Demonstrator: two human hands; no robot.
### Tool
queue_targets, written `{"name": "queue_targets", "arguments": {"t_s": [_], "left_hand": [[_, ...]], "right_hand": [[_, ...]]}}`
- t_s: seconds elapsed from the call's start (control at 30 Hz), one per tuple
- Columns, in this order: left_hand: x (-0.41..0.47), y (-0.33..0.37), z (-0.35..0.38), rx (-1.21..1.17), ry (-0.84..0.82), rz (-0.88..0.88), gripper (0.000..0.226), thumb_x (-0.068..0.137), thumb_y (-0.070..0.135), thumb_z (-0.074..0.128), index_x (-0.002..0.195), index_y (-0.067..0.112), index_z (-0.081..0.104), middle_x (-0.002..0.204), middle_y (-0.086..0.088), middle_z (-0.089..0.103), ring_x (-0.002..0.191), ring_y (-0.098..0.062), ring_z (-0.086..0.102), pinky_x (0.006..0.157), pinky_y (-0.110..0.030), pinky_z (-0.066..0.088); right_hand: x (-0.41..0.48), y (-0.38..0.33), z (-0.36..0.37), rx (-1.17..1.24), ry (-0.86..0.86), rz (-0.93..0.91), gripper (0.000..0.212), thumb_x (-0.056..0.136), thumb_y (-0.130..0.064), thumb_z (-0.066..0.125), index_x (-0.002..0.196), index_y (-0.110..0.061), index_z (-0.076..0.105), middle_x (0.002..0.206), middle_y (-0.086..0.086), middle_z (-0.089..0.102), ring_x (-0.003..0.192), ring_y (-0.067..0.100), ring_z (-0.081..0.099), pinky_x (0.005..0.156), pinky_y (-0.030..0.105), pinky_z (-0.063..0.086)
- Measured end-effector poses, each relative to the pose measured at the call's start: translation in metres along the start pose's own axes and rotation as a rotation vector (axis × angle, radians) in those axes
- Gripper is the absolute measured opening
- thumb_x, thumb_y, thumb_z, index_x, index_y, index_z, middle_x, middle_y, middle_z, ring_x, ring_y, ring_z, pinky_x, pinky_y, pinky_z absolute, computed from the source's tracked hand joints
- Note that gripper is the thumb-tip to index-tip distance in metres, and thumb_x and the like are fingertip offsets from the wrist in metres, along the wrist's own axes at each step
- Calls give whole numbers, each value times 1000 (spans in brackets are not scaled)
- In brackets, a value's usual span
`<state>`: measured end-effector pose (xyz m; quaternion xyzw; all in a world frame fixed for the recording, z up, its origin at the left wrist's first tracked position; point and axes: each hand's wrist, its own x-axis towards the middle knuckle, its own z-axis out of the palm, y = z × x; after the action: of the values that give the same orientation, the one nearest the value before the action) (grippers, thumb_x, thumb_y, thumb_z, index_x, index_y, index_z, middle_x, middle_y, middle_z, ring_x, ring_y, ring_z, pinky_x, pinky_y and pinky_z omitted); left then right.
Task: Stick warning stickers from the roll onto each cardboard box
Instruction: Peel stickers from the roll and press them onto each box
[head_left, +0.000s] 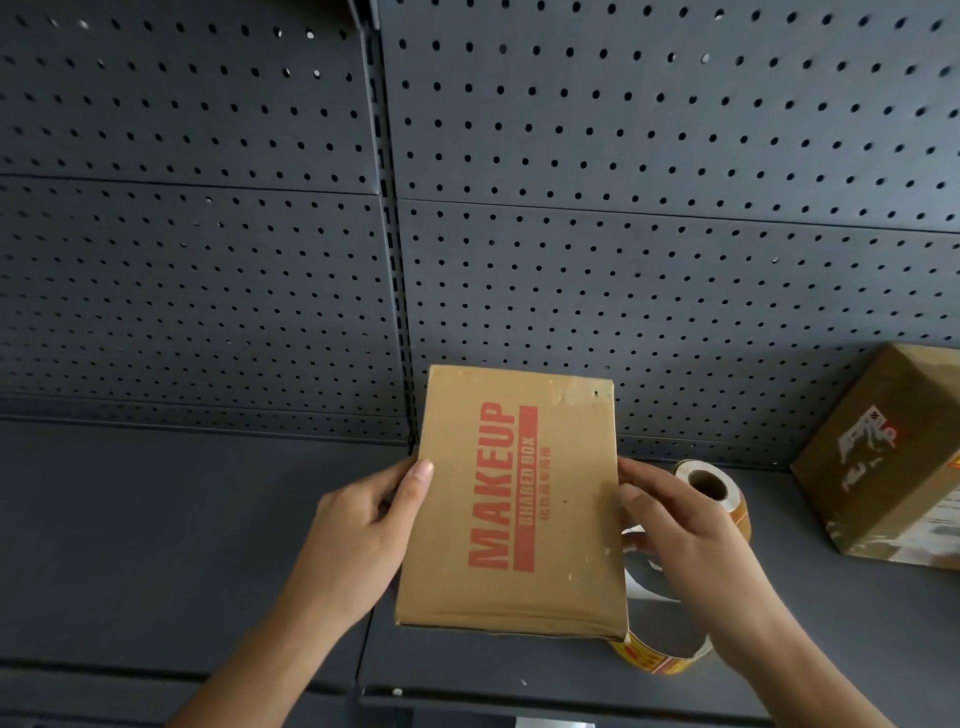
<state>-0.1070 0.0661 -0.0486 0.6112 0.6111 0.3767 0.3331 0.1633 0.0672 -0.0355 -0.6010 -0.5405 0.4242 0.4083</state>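
Observation:
A flat brown cardboard box (561, 499) printed with red "MAKEUP SHARED BOX" is held above the dark shelf, its printed face toward me. My left hand (358, 525) grips its left edge with the thumb on the front. My right hand (670, 519) grips its right edge. Behind my right hand the sticker roll (719, 493) lies on the shelf. Its loose strip of yellow and red warning stickers (654, 660) curls out below the box's lower right corner.
A second, larger cardboard box (883, 457) wrapped in tape stands at the right on the dark grey shelf (156, 545). A perforated metal back panel (623, 208) rises behind. The shelf's front edge (467, 701) runs along the bottom.

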Motion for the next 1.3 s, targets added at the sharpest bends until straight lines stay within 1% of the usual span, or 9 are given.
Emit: {"name": "queue_targets", "arguments": {"t_s": [0.13, 0.23, 0.4, 0.57, 0.67, 0.8, 0.97, 1.1, 1.3], "left_hand": [[9, -11, 1, 39, -64, -87, 28, 91, 74, 35, 88, 68, 62, 85, 13, 68, 79, -10, 69, 84, -29, 56], [18, -20, 0, 70, -106, -155, 59, 79, 89, 31, 96, 48, 71, 85, -1, 71, 89, -30, 73, 87, -46, 57], [30, -21, 1, 184, -126, -200, 59, 85, 82, 33, 95, 40, 74, 78, -15, 72, 82, -30, 72, 74, -40, 58], [31, -24, 4, 269, -61, -187, 63, 81, 86, 32, 107, 41, 67, 88, 4, 77, 81, -14, 73, 78, -44, 60], [27, -19, 5, 373, 16, -150, 71, 84, 82, 33, 137, 38, 50, 116, 16, 70, 108, -14, 66, 88, -39, 57], [22, -11, 6, 438, 91, -62, 69, 86, 78, 35, 141, 38, 41, 135, 18, 60, 119, -13, 61, 91, -41, 54], [18, -5, 6, 430, 166, 19, 57, 91, 66, 44, 139, 36, 43, 138, 20, 56, 126, -8, 55, 91, -39, 49], [13, 3, 5, 313, 214, 87, 51, 91, 59, 50, 136, 36, 48, 131, 20, 54, 119, -9, 58, 92, -38, 52], [5, 34, 16, 193, 174, 284, 39, 93, 50, 54, 131, 39, 51, 125, 31, 50, 113, 4, 54, 91, -17, 42]], "right_hand": [[9, 0, 3, -25, -35, 50, 24, 104, -16, 50, 118, -29, 65, 90, -12, 74, 75, -3, 71, 59, 13, 54], [19, 2, 5, -53, -67, 84, 26, 105, -19, 48, 123, -25, 65, 93, -8, 72, 72, -3, 70, 60, 16, 55], [34, 9, 8, -111, -140, 133, 29, 106, -22, 45, 127, -21, 65, 100, -4, 73, 81, 8, 71, 66, 20, 57], [35, 29, -15, -555, 138, -47, 28, 101, -25, 53, 127, -34, 61, 105, -6, 68, 81, 3, 60, 65, 15, 45], [34, 38, -30, -861, 7, 44, 43, 100, -30, 54, 139, -45, 45, 96, -10, 63, 70, 0, 58, 55, 15, 44], [33, 47, -25, -982, -216, 112, 54, 97, -32, 57, 144, -50, 37, 84, -15, 61, 73, 6, 64, 65, 22, 58], [38, 53, -14, -1134, -195, 102, 29, 99, -31, 51, 126, -40, 57, 91, -8, 65, 79, 11, 66, 65, 23, 59], [36, 47, -28, -913, -1, 3, 16, 99, -27, 54, 104, -39, 65, 83, -14, 63, 73, 5, 63, 61, 24, 56], [13, 7, -58, -199, -21, -72, 32, 101, -1, 51, 93, -21, 74, 89, 0, 77, 82, 15, 72, 78, 33, 56]]}}
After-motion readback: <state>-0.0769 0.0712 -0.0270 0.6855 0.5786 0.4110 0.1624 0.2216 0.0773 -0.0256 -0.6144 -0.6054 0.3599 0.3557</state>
